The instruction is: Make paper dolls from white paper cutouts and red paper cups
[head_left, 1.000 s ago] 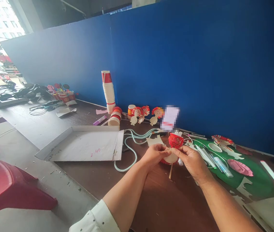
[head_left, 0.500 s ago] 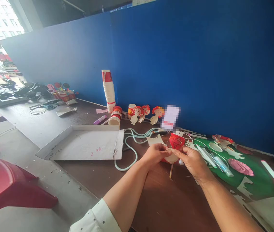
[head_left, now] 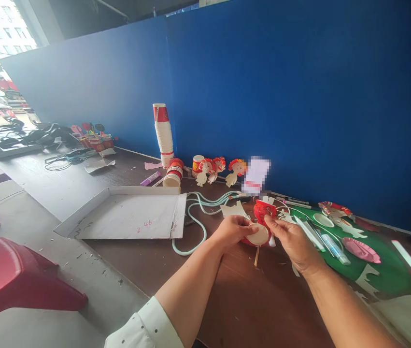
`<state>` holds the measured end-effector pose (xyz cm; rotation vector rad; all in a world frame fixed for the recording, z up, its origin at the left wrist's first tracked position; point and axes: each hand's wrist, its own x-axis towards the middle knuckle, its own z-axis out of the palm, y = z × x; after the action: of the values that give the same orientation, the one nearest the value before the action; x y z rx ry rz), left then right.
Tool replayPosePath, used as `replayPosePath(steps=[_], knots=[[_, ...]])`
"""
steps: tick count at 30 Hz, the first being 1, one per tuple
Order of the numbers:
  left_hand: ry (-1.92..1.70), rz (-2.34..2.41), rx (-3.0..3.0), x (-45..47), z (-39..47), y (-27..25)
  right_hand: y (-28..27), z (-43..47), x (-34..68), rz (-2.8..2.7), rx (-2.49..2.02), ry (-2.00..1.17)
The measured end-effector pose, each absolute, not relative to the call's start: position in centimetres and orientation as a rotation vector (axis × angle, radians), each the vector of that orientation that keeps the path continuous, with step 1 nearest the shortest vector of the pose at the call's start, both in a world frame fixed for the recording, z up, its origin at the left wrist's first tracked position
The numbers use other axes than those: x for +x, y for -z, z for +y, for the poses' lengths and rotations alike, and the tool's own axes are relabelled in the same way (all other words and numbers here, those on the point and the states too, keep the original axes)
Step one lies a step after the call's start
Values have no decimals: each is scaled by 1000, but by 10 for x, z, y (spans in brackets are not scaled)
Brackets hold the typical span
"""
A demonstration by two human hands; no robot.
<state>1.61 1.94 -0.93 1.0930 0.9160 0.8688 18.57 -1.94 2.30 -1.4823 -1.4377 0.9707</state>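
Note:
My left hand [head_left: 234, 230] grips the left edge of a cut paper cup [head_left: 258, 235], thumb at its round cream base and red paper showing around the rim. My right hand [head_left: 294, 241] is closed at the cup's upper right, thumb and fingers together by a red paper piece [head_left: 265, 210]. Whether the right fingers pinch the cup's edge or that red piece is hard to make out. A thin wooden stick [head_left: 256, 256] shows just below the cup.
A white cardboard tray [head_left: 129, 212] lies left, beside a pale green cable [head_left: 205, 232]. Stacked paper cups [head_left: 163, 137] and paper-cup figures [head_left: 236, 171] stand along the blue partition [head_left: 281, 87]. Markers [head_left: 335, 249] and a pink paper piece [head_left: 361, 250] lie on the green mat [head_left: 382, 275].
My right hand has moved slightly right, away from my left fingertips, uncovering more of the round cream base. My left hand stays almost where it was.

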Motion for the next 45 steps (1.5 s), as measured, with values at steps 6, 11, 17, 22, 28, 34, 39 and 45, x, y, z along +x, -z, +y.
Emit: replayPosePath(steps=[6,11,17,22,28,34,39,45], knots=[[-843,929,1120,16,20,10,-29,-23,180,-1434,-1508,-1006],[-832,938,1163,16,20,11,-30,-25,177,-1400,-1481,-987],[-832,953,1216,16,20,11,-26,-22,177,-1394,-1507,-983],[-817,962,1249,16,22,16,-24,-21,178,-1407,-1512,-1021],[-816,973,1230,15,21,15,-24,-22,179,-1438,-1496,-1009],[-809,981,1223,16,21,13,-23,-21,179,-1499,-1544,-916],[-808,976,1213,16,22,15,-24,-21,177,-1506,-1564,-846],[-828,982,1174,15,20,10,-28,-22,185,-1491,-1462,-1040]])
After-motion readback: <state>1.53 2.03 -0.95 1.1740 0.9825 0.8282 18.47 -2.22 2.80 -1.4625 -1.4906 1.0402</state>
